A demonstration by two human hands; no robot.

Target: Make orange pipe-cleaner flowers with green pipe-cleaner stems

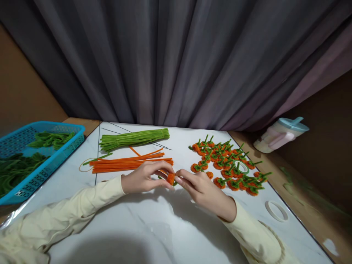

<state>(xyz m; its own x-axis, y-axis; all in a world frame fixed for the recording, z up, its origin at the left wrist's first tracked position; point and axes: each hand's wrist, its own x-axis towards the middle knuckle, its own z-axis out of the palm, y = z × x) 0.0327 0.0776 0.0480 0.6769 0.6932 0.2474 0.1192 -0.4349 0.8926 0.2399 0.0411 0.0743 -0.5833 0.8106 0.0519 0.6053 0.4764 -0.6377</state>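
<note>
My left hand [150,176] holds a small orange pipe-cleaner ball [171,178] between thumb and fingers, just above the white tabletop. From the other side, my right hand [199,189] pinches at the ball with thumb and forefinger, where a bit of green pipe cleaner [175,183] shows. The fingertips hide how the green and orange parts join. Behind my left hand lies a bundle of orange pipe cleaners [118,165]. Many finished-looking orange rounds with green tops and stems [227,163] are spread out beyond my right hand.
A thick bundle of green pipe cleaners [134,139] lies at the back over thin dark wires [165,147]. On the left stands a blue basket [67,145] with green coils. White tape rolls [276,211] lie at right, near a lidded cup [277,137]. A grey curtain [154,62] hangs behind.
</note>
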